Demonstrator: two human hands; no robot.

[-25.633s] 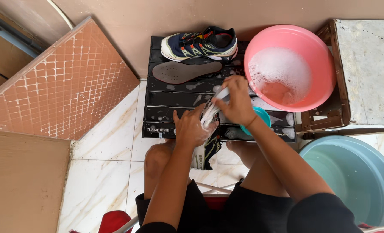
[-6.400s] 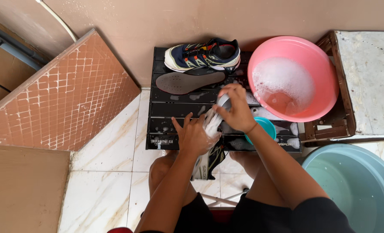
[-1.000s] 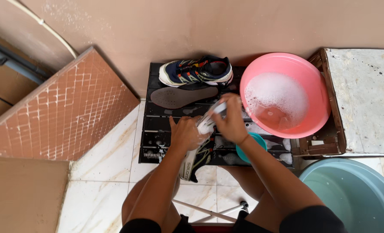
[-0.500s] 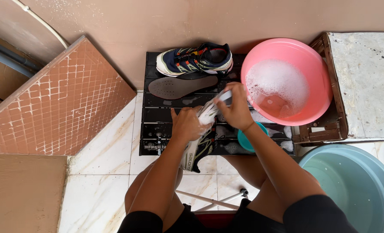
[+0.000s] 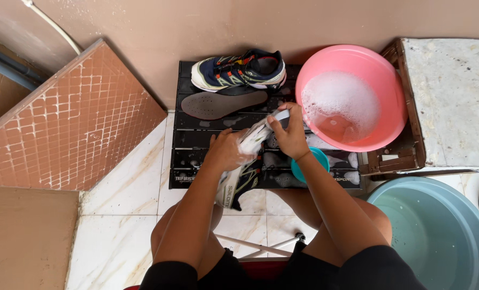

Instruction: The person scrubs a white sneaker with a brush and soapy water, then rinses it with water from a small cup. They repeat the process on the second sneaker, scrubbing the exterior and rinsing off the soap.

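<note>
**Here, a wet sneaker gripped in both hands over a black slatted rack**

Here, above the near middle of the black slatted rack (image 5: 196, 145), a soaked sneaker (image 5: 239, 180), heel hanging off the near edge toward the knees, toe lifted toward the pink basin (image 5: 379, 70). Left hand (image 5: 226, 153) clamped around the midsection, fingers wrapped over the upper. Right hand (image 5: 288, 134) closed on the toe end, pressing a pale cloth or brush against it; which of the two, hard to tell. Probably light but waterlogged, so somewhat heavier than dry. Upper soft mesh and synthetic panels, yielding under the fingers; sole stiffer, rubbery, the firmest place for a hold. Suds on rack and shoe, so likely slippery; best held around the waist of the shoe with the sole seated in the palm, as now.

Farther back on the rack, a second sneaker (image 5: 239, 72), navy and cream with orange accents, lying on its side. Just near it, a flat grey insole (image 5: 223, 103), thin and flexible, finely dotted. Right of both, the smooth round plastic basin with foamy water. Under the right wrist, a small teal bowl (image 5: 317, 161). Near right, a large pale-blue tub (image 5: 438, 231). Far right, a speckled stone slab (image 5: 454, 96) on a dark woven crate. Left, a leaning board of small terracotta mosaic tiles (image 5: 62, 118). Underfoot, glossy marbled floor tiles (image 5: 126, 193).
</note>
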